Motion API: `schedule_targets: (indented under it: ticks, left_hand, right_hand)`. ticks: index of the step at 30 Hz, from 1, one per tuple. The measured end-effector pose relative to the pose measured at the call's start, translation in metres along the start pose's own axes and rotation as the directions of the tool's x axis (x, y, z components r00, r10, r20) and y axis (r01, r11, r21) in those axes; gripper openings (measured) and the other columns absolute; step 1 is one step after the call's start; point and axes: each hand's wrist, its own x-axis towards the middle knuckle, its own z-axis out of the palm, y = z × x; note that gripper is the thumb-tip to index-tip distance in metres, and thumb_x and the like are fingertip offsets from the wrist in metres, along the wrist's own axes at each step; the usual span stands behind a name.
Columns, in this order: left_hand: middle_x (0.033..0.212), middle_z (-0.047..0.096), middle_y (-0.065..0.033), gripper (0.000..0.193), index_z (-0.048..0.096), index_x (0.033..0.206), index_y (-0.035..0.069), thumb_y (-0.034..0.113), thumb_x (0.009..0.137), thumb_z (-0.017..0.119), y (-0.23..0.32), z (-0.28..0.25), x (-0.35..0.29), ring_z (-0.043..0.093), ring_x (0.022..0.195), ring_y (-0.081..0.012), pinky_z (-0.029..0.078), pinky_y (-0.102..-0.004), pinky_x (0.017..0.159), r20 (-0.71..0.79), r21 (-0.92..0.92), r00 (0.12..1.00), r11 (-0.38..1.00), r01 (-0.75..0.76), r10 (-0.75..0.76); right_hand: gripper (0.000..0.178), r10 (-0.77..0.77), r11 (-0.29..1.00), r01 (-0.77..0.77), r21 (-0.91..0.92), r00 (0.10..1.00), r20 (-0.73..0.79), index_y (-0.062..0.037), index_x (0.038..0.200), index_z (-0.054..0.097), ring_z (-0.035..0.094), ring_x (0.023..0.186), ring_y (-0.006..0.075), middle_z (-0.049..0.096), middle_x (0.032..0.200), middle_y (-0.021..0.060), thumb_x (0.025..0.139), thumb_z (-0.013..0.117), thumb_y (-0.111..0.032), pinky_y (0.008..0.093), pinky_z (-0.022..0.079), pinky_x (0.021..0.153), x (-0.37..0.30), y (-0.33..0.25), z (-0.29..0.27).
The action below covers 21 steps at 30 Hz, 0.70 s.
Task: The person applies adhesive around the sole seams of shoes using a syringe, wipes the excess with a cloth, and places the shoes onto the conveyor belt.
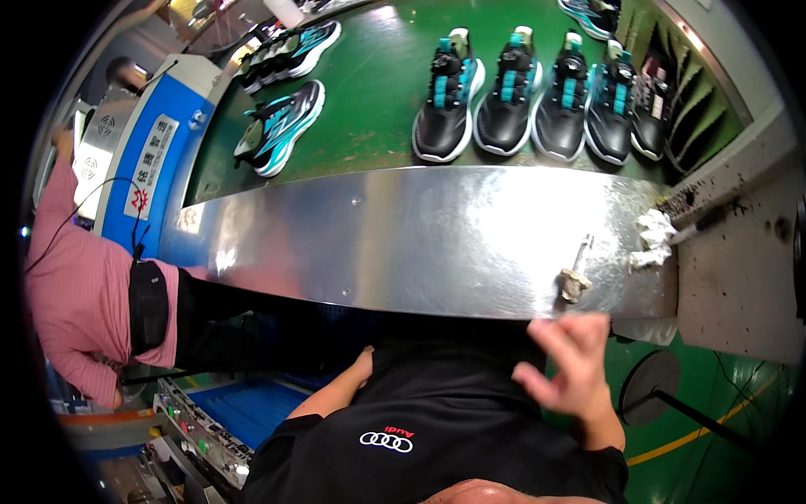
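My right hand (573, 363) is raised at the near edge of the metal ledge (411, 227), fingers apart and nothing held. Just beyond it on the ledge lies a small tool with a pale handle and a brownish lump (573, 286) at its near end. My left hand (364, 364) rests low by my body, its fingers mostly hidden. Past the ledge, several black sneakers (443, 118) with teal and white trim stand in a row on the green surface (369, 101), toes toward me. One more sneaker (281, 130) lies apart at the left.
Crumpled white material (653, 238) sits by the grey machine wall (735, 277) on the right. A blue-and-white machine (155, 160) borders the left. Beside it stands a person in a pink top (92, 294). A round black disc (651, 386) is low at right.
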Motion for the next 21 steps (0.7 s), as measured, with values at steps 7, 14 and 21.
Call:
schedule_targets:
  ticks: [7, 14, 21]
  left_hand:
    - [0.094, 0.063, -0.0126, 0.024, 0.061, 0.099, -0.004, 0.015, 0.087, 0.054, -0.014, 0.004, 0.0, 0.058, 0.088, -0.0198, 0.047, -0.0339, 0.078, 0.004, -0.357, 0.997, 0.931, 0.073, -0.076]
    - [0.089, 0.057, -0.0091, 0.017, 0.055, 0.087, 0.007, 0.018, 0.091, 0.043, -0.036, -0.021, -0.014, 0.055, 0.086, -0.0196, 0.045, -0.0306, 0.077, -0.076, -0.271, 0.995, 0.962, 0.037, -0.06]
    - [0.087, 0.056, -0.0097, 0.017, 0.054, 0.084, 0.006, 0.017, 0.09, 0.042, -0.053, -0.023, 0.007, 0.054, 0.083, -0.0205, 0.045, -0.0309, 0.076, 0.0, -0.327, 1.0, 0.945, 0.02, -0.021]
  right_hand:
    - [0.021, -0.241, 0.824, -0.157, 0.544, 0.773, 0.587, -0.0041, 0.1, 0.065, 0.058, 0.08, 0.0275, 0.062, 0.09, 0.0121, 0.083, 0.063, -0.016, 0.0355, 0.048, 0.072, 0.006, 0.009, 0.134]
    - [0.025, -0.324, 0.852, -0.223, 0.473, 0.486, 0.812, 0.0008, 0.105, 0.06, 0.055, 0.101, 0.0386, 0.059, 0.107, 0.0215, 0.086, 0.055, -0.016, 0.0425, 0.044, 0.086, 0.033, -0.023, 0.309]
    - [0.03, -0.22, 0.974, 0.013, 0.228, 0.328, 0.919, 0.0021, 0.086, 0.07, 0.057, 0.104, 0.0361, 0.063, 0.103, 0.0228, 0.071, 0.062, -0.023, 0.0411, 0.042, 0.092, 0.026, -0.023, 0.42]
